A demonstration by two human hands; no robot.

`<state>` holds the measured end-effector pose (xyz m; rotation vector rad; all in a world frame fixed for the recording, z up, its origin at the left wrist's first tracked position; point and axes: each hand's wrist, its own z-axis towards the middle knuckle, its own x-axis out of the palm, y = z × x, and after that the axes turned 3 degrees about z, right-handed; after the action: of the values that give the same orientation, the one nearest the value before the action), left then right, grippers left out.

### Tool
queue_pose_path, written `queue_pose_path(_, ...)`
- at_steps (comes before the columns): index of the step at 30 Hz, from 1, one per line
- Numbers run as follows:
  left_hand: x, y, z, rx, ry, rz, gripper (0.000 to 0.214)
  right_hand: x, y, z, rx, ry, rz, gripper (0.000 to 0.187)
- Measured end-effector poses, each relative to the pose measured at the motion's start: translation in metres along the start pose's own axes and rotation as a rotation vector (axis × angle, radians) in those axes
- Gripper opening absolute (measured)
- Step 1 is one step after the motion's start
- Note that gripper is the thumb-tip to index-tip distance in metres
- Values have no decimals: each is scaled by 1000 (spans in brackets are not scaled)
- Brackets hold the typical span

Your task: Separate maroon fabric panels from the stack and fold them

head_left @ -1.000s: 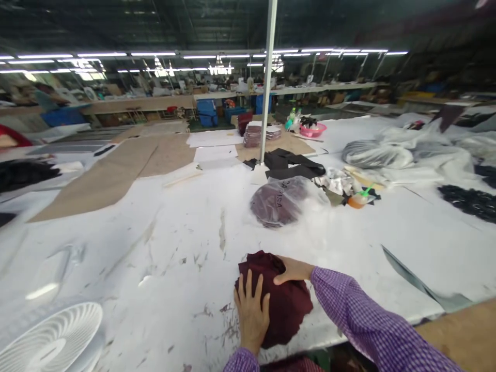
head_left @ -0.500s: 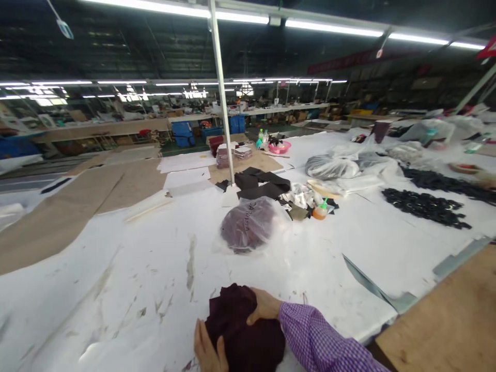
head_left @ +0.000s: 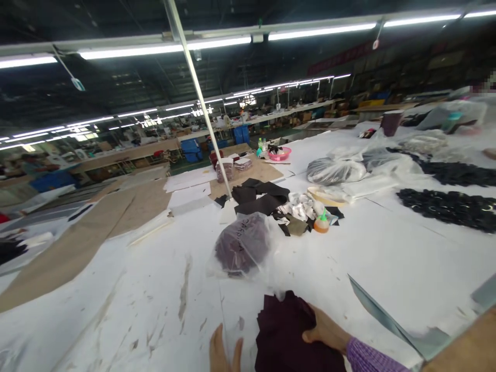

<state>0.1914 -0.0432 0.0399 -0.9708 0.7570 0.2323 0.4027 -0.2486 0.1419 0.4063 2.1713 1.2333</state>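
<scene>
A stack of dark maroon fabric pieces (head_left: 289,336) lies at the bottom of the view, its edges uneven and fanned. My right hand (head_left: 327,328), in a purple checked sleeve, grips the stack's right side with the thumb on top; the other fingers are mostly hidden behind it. To the left of the stack, and apart from it, my left hand (head_left: 225,354) has its fingers spread over the white table with nothing in them. Just beyond sits a clear plastic bag (head_left: 244,243) with dark lettering and maroon pieces inside.
Black scraps (head_left: 263,194), a small bottle (head_left: 321,223) with a green tip and a metal pole (head_left: 203,103) stand past the bag. Black pieces (head_left: 445,206) are heaped at right, near filled plastic bags (head_left: 337,168). A torn table covering (head_left: 382,305) shows grey edges at lower right.
My left hand has come off the stack's left side. My right hand still grips the stack, which appears further right in the view. The camera has tilted.
</scene>
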Motion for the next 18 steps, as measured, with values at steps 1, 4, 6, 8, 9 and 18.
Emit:
queue_pose_path(1, 9, -28, 7, -14, 69, -30, 56, -2, -3, 0, -12, -31, -6, 79)
queue_pose_path(4, 36, -116, 29, 12, 219, -85, 80, -1, -14, 5, -61, -5, 72, 78)
queue_pose_path(6, 52, -161, 45, 4, 152, -70, 94, -1, -20, 8, -74, 32, 145, 73)
queue_pose_path(8, 63, -184, 65, -82, 117, -159, 81, -4, -23, 10, -73, 15, 134, 70)
queue_pose_path(9, 66, -186, 76, -179, 100, -253, 70, -6, -23, 11, -69, -7, 111, 71)
queue_pose_path(18, 18, -130, 180, -549, 124, -725, 13, -17, -10, 10, -49, 23, 228, 67)
